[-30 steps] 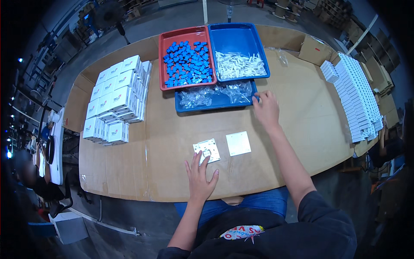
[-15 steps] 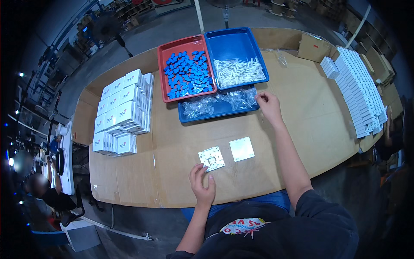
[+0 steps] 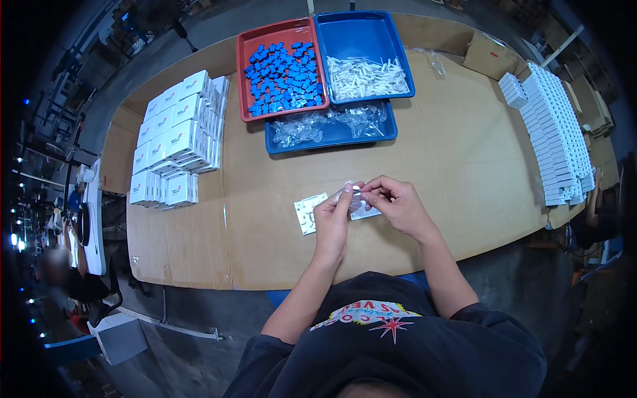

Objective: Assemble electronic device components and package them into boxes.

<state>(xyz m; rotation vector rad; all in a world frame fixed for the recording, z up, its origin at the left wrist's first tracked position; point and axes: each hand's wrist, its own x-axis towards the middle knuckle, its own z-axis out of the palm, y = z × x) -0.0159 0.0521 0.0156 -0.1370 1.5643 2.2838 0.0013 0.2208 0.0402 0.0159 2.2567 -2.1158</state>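
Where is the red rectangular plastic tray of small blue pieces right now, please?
In the head view, the red rectangular plastic tray sits at the table's far edge, left of the blue tray of white pieces, right of the stacked white boxes.

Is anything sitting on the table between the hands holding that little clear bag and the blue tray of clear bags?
Nothing visible. Bare cardboard tabletop lies between the small clear bag, pinched by left hand and right hand, and the blue tray.

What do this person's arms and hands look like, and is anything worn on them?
Both forearms are bare from the elbow down. The left hand and right hand wear no gloves, and no ring, watch or band shows. Short dark sleeves of a black T-shirt cover the upper arms; the shirt has a colourful print with a red star on the chest.
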